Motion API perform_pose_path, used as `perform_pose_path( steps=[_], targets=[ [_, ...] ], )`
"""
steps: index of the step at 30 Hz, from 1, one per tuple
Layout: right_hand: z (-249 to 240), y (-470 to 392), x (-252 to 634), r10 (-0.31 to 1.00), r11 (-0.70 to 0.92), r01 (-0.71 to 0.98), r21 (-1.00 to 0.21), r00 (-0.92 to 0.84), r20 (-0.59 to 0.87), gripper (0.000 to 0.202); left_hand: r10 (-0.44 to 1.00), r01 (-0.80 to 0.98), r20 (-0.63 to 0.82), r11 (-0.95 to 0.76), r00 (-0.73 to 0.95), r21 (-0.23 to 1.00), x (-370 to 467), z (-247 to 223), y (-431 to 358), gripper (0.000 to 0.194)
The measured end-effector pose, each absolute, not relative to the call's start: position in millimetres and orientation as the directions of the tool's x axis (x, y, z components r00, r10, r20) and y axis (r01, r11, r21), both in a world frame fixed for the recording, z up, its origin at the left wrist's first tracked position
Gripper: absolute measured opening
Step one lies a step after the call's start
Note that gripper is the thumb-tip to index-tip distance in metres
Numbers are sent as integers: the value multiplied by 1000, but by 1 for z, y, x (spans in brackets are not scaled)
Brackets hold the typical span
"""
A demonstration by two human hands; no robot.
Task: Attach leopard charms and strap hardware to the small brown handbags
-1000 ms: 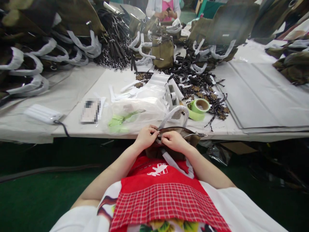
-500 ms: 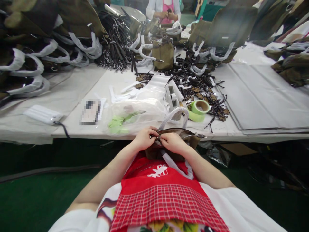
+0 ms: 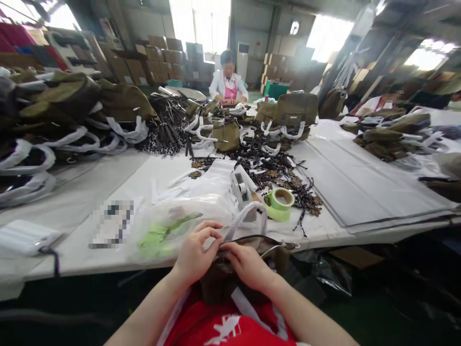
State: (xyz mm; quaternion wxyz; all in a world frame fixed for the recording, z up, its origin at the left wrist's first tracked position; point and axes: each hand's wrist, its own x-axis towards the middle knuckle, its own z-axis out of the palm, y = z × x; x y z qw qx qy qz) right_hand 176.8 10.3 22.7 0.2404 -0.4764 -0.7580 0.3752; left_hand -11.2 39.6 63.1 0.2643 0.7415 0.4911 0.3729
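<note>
Where hands converge, bag, apparently pinched

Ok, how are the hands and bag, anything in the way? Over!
Left hand and right hand at top edge of bag. One handle sticking up. Green tape beyond, clear of both hands.

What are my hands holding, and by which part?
A brown bag: the left hand and right hand grip its top edge near one end; exact contact is hidden.
</note>
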Motion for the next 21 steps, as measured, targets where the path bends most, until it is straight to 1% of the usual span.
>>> perform_pose_path(
  steps=[2, 5, 7, 9, 11, 12, 14, 15, 19, 21],
  targets=[
    [20, 12, 179, 880, 245, 438, -865, -474, 10, 25, 917, 527, 269, -390, 294, 755, -2, 69, 50, 12],
    [13, 15, 182, 903, 157, 352, -923, -430, -10, 23, 888, 499, 213, -412, 407, 763, 15, 72, 72, 11],
    [7, 16, 185, 914, 122, 316, -941, -405, -18, 22, 870, 466, 232, -438, 434, 769, 28, 77, 94, 7],
    [2, 15, 187, 908, 131, 317, -939, -420, -15, 20, 863, 467, 289, -474, 414, 747, 45, 84, 126, 12],
    [-4, 15, 189, 894, 170, 352, -921, -447, -6, 19, 858, 553, 297, -501, 420, 666, 68, 92, 166, 20],
    [-7, 16, 189, 889, 188, 371, -910, -458, -3, 18, 858, 627, 254, -503, 447, 595, 81, 96, 188, 22],
    [-14, 18, 190, 885, 203, 392, -897, -465, -3, 18, 867, 784, 87, -483, 491, 389, 110, 100, 233, 28],
    [-18, 20, 191, 883, 199, 388, -900, -469, -7, 19, 868, 812, 35, -476, 495, 338, 125, 101, 255, 28],
    [-31, 30, 193, 874, 159, 330, -930, -486, -23, 20, 882, 878, -105, -433, 459, 202, 177, 98, 320, 25],
    [-37, 33, 194, 877, 148, 320, -936, -480, -25, 20, 876, 891, -173, -432, 451, 138, 192, 93, 336, 31]
  ],
)
